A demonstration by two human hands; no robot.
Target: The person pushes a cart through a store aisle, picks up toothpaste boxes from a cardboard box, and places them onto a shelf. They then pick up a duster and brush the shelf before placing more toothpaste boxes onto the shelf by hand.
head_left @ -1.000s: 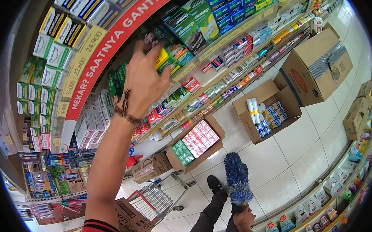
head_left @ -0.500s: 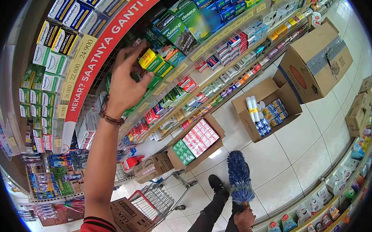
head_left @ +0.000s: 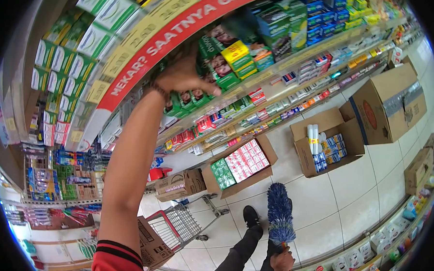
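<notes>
My left hand (head_left: 183,76) reaches into the shelf under the red banner (head_left: 148,55), against dark green toothpaste boxes (head_left: 187,99). Its thumb points right and its fingertips are hidden among the boxes, so whether it grips one does not show. Right of the hand are green boxes with a yellow top label (head_left: 236,53). Low in the view, my right hand (head_left: 282,260) is closed round the handle of a blue feather duster (head_left: 280,213), whose head points away from my body over the tiled floor.
An open carton of red, white and green boxes (head_left: 242,163) stands on the floor, with another open carton (head_left: 301,156) and a taller box (head_left: 383,109) to its right. A shopping cart (head_left: 179,226) is lower left. Shelves (head_left: 339,267) line the lower right.
My left hand has moved right and deeper among the green boxes. The camera view has shifted, so the shelf goods appear larger. The duster stays in my right hand.
</notes>
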